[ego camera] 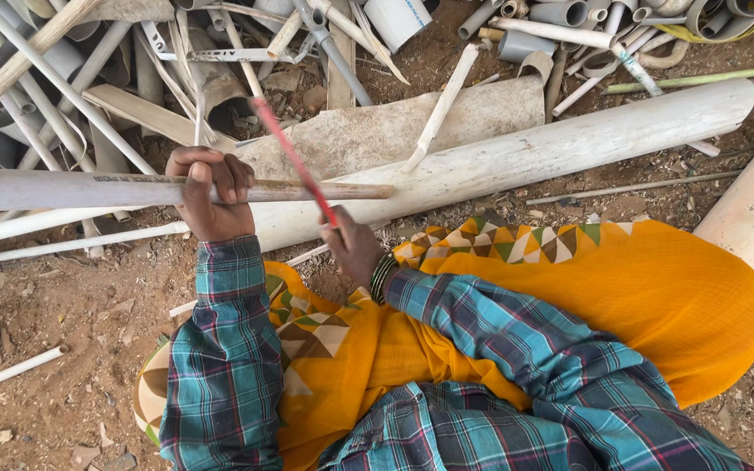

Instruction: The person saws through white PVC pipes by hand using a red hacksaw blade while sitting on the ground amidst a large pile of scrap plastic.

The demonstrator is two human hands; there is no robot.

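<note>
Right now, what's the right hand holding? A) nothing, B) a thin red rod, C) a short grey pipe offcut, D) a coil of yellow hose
B: the right hand is closed around the lower end of a thin red rod that slants up across the long pale pipe, which the left hand grips from above.
</note>
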